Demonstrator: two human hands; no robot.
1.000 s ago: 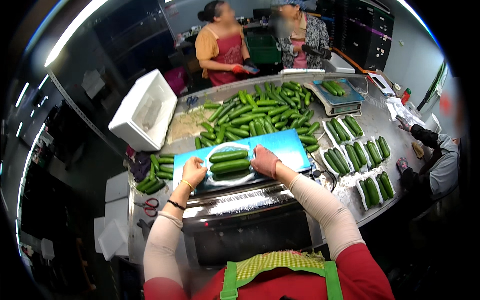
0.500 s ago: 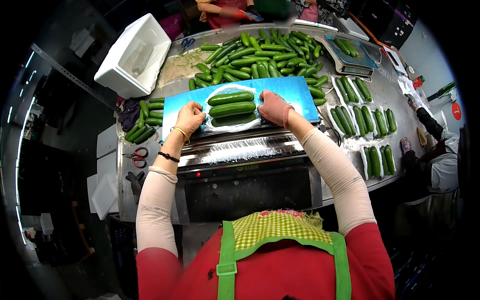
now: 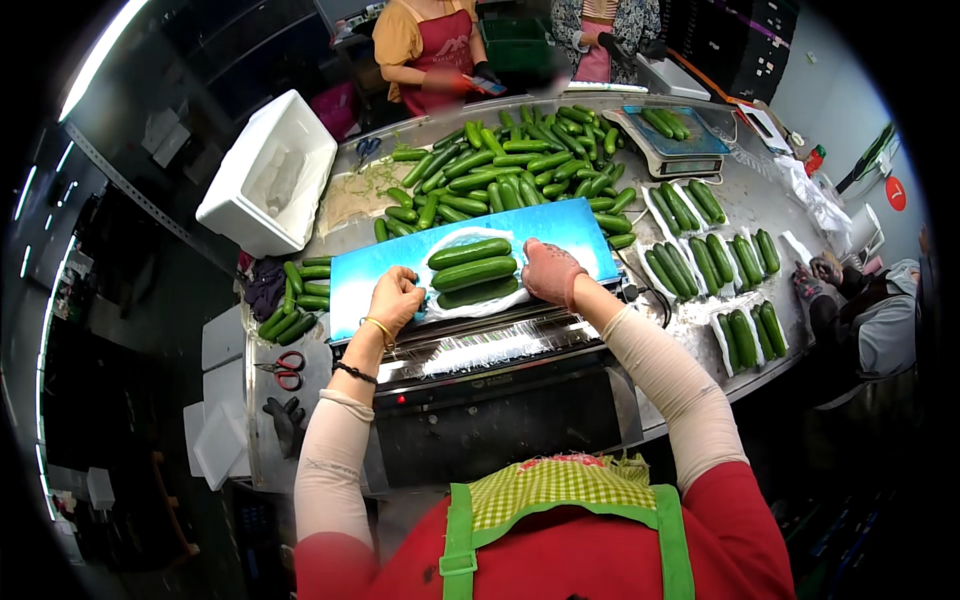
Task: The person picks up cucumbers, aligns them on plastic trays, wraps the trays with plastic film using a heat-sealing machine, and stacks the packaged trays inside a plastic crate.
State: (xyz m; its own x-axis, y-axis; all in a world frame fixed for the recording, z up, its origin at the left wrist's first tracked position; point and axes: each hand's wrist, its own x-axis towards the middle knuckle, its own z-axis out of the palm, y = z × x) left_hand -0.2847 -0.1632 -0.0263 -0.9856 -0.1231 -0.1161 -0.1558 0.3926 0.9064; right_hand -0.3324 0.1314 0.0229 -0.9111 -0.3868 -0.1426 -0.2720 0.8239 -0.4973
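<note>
Three cucumbers [image 3: 473, 271] lie side by side on a white tray [image 3: 503, 293] with clear plastic film [image 3: 440, 306] wrinkled about its ends. The tray rests on a slanted blue plate [image 3: 371, 270]. At the tray's left end my bare left hand [image 3: 397, 299] is closed, its fingertips pinching the film. My right hand [image 3: 551, 273], in a pinkish glove, is curled closed on the film at the right end. Just below the plate is the wrapping machine's shiny metal front [image 3: 470, 355].
Behind the plate spreads a heap of loose cucumbers [image 3: 515, 170]. Packed cucumber trays [image 3: 706, 262] and a scale [image 3: 668, 150] stand right. At left are a white foam box [image 3: 270, 175], red-handled scissors [image 3: 288, 370] and a dark glove [image 3: 286, 422]. Co-workers [image 3: 430, 50] stand across the table.
The whole view has shifted and tilted, showing more of the co-workers opposite. My hands stay at the two ends of the tray. At right, a co-worker's hands have come closer together.
</note>
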